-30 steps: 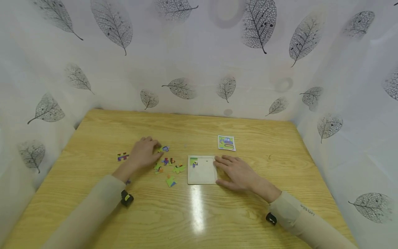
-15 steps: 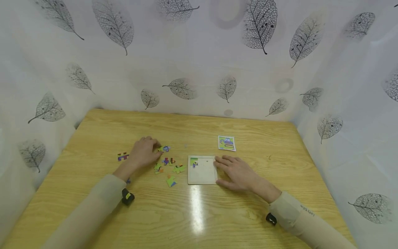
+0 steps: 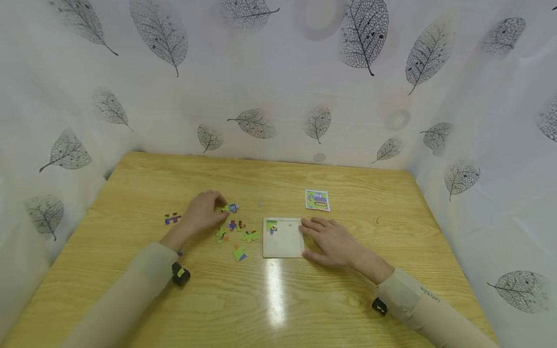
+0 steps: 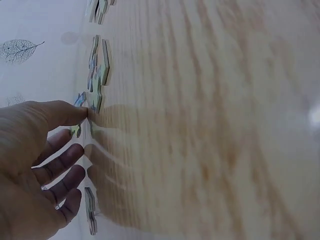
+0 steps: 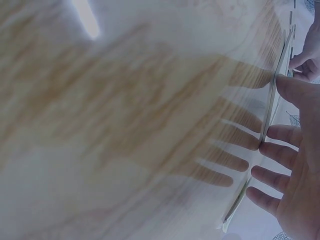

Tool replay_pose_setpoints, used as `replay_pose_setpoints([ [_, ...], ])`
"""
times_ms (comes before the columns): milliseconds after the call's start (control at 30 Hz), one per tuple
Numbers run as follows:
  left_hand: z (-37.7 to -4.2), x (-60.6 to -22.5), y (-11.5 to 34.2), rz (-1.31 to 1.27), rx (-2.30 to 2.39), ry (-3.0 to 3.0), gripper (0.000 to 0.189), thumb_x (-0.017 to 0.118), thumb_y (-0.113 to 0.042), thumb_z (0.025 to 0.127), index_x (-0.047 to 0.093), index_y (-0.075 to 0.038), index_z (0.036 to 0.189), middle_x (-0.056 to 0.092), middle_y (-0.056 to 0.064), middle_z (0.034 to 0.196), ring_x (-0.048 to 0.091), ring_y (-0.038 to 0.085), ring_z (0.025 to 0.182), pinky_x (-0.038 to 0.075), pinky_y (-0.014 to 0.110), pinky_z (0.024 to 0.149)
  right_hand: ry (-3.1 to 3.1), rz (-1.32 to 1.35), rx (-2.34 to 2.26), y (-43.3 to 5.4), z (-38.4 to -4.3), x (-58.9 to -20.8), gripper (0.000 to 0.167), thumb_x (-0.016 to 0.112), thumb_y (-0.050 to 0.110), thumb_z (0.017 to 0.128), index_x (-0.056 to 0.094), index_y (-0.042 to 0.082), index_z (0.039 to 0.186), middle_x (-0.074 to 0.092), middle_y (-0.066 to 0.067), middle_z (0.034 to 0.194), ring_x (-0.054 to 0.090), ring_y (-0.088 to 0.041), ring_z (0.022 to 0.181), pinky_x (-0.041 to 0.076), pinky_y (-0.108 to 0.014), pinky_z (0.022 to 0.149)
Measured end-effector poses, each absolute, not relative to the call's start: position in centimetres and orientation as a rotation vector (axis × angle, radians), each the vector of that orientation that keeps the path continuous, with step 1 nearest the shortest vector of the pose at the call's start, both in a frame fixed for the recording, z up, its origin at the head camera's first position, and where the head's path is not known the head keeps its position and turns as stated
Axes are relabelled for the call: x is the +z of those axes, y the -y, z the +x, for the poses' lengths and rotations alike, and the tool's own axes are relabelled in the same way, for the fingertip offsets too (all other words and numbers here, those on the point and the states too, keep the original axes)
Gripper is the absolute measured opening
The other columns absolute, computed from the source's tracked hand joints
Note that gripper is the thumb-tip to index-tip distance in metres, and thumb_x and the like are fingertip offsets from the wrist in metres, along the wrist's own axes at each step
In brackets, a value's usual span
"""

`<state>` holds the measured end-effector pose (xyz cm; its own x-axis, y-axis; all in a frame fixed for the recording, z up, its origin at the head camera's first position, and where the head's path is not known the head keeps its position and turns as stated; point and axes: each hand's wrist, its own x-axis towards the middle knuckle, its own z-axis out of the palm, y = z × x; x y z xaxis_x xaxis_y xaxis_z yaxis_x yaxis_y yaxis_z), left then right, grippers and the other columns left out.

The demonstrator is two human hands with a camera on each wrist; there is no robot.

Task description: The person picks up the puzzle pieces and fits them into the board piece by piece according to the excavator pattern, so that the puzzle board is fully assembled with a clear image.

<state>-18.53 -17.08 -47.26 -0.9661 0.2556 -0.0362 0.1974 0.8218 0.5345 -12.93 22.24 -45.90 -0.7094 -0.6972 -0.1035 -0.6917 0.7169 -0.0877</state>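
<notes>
Currently, left hand (image 3: 201,211): I'm apparently selecting a jigsaw piece (image 3: 232,208); grip unverifiable.
Right hand (image 3: 331,240): resting extended against puzzle tray (image 3: 280,245).
Next move: presumably calling for lifting.

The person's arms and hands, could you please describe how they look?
The left sleeve and right sleeve are beige; the right one bears dark lettering, too small to read. A black left-wrist device shows a yellow-green patch; the right-wrist device is black too. The left hand and right hand wear no gloves.
</notes>
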Motion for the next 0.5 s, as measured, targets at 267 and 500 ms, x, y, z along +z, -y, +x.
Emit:
replay_pose_setpoints([
  [267, -18.33, -47.33, 16.86, 0.322, 1.034, -2.814, 0.03, 0.076, -0.015, 0.093, 0.066, -0.001, 0.117, 0.072, 0.017, 0.114, 0.068, 0.031, 0.102, 0.059, 0.048, 0.093, -2.787, -1.128, -0.068, -22.23, -12.98, -45.98, 0.071, 0.058, 0.057, 0.103, 0.049, 0.012, 0.157, 0.046, -0.011, 0.166, 0.047, -0.038, 0.151, 0.044, -0.06, 0.12],
  [500, -18.08, -47.62, 16.61, 0.303, 1.196, -2.762, 0.022, 0.073, -0.013, 0.096, 0.067, -0.002, 0.115, 0.073, 0.016, 0.11, 0.069, 0.028, 0.099, 0.059, 0.044, 0.09, -2.792, -1.131, -0.071, -22.19, -12.9, -45.87, 0.071, 0.059, 0.056, 0.102, 0.05, 0.012, 0.157, 0.047, -0.011, 0.166, 0.047, -0.038, 0.151, 0.044, -0.06, 0.119],
])
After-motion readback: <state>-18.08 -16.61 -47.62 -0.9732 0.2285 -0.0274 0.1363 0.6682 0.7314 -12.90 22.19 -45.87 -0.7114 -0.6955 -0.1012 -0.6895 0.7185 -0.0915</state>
